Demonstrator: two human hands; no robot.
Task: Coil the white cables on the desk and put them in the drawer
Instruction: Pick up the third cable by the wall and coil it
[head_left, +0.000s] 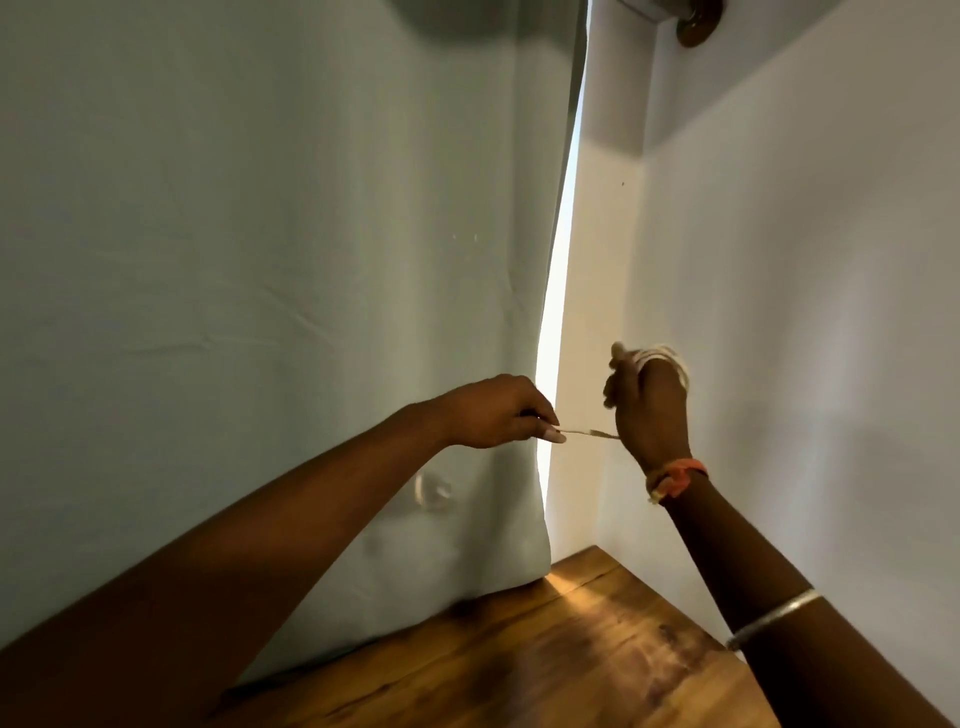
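Several loops of white cable sat wound around the right hand; the left hand pinched its taut free end — light, limp stuff, best gripped near the tip.

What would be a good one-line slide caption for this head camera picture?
Right hand wrapped in white cable loops while left hand pulls the loose end taut, above a wooden desk.

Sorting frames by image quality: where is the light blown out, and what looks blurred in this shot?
Head view: daylight blows out in the gap beside the curtain; a sunlit patch falls on the desk; the cable wound on the right hand is smeared, as is the strand pinched by the left hand; wide-angle bending tilts the walls.
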